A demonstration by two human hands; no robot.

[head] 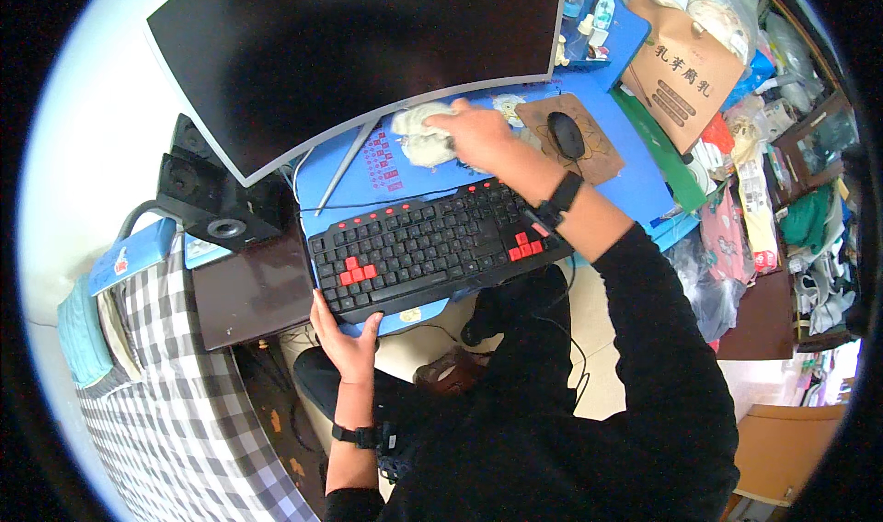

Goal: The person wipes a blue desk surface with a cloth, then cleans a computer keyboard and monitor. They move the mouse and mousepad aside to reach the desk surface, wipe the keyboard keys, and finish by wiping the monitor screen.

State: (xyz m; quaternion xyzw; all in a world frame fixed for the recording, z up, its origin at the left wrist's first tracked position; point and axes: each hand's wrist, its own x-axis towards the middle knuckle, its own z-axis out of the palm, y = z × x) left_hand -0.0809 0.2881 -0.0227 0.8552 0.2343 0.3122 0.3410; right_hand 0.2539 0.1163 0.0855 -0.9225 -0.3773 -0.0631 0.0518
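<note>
My right hand [479, 134] grips a crumpled pale cloth [424, 136] on the blue desktop [331, 170], just below the monitor's lower edge. Its forearm, with a black wrist strap, passes over the right end of a black keyboard [441, 246] that has some red keys. At the keyboard's lower left corner is my left hand [348, 342], thumb at the front edge and fingers along the left side. The keyboard lies slightly tilted across the desk's front, and its near edge juts past the desk edge in places.
A curved monitor [359, 53] stands behind on a silver leg [348, 167]. Black speakers [214, 198] are at left, near a checkered cloth [200, 384]. On the right, a black mouse [566, 136] rests on a brown mouse pad [600, 163], beside a cardboard bag [683, 67] and heaped plastic bags.
</note>
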